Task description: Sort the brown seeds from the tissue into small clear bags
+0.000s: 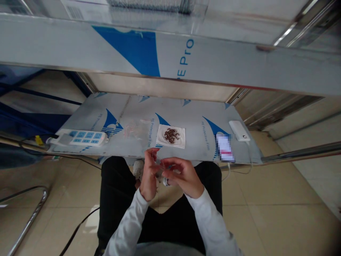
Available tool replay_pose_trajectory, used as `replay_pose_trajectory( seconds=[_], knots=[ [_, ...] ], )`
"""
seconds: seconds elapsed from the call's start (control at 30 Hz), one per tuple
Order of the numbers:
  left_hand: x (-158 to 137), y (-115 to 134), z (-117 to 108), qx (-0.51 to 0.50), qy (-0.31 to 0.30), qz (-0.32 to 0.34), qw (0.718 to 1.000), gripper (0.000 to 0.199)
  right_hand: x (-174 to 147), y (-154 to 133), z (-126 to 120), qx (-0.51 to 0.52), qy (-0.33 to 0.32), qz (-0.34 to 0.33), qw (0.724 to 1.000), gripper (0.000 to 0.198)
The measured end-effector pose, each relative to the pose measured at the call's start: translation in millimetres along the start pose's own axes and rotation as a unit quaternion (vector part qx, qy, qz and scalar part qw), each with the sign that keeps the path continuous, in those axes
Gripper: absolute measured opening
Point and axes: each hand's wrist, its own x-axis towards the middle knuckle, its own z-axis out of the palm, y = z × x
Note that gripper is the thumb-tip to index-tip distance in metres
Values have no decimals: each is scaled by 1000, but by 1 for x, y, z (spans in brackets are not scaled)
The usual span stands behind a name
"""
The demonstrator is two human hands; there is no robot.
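My left hand (149,175) and my right hand (183,174) meet above my lap, just in front of the shelf's front edge. The fingers of both are bent together around something small and perhaps see-through, which I cannot make out. Just beyond them on the shelf, a white square sheet or shallow packet (181,143) bears a heap of small dark brown, rod-like pieces (171,136). To its left lies a crumpled clear plastic bag (136,129).
The low shelf (194,122) is covered in printed protective film. On its left is a white power strip (87,138) with blue sockets. A phone (225,147) and a white power bank (239,131) with a cable lie right. An upper shelf (226,64) overhangs. A metal chair leg (32,222) stands lower left.
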Motion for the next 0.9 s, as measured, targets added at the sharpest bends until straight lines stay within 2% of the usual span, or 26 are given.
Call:
replay_pose_trajectory(
  seconds=[0.13,0.2,0.3,0.4,0.63,0.8,0.9],
  knots=[
    [-4,9,-3,-94,13,-72,993,28,-6,6,5,-6,94,20,995,20],
    [-3,14,-8,-83,-1,-97,992,23,-6,8,2,25,87,14,996,20],
    [0,20,-15,-69,-16,-98,993,20,-6,6,-6,65,68,-7,996,20],
    [-2,23,-16,-76,0,-92,993,20,-6,3,-8,86,71,-11,994,19],
    [-10,26,-6,-71,65,-68,993,19,-9,8,3,54,167,-17,984,21],
    [-7,30,-10,-139,8,-100,985,24,-10,8,-2,48,164,-20,985,20],
    [-5,28,-13,-148,1,-110,983,22,-11,7,-5,72,136,-14,988,20]
  ],
)
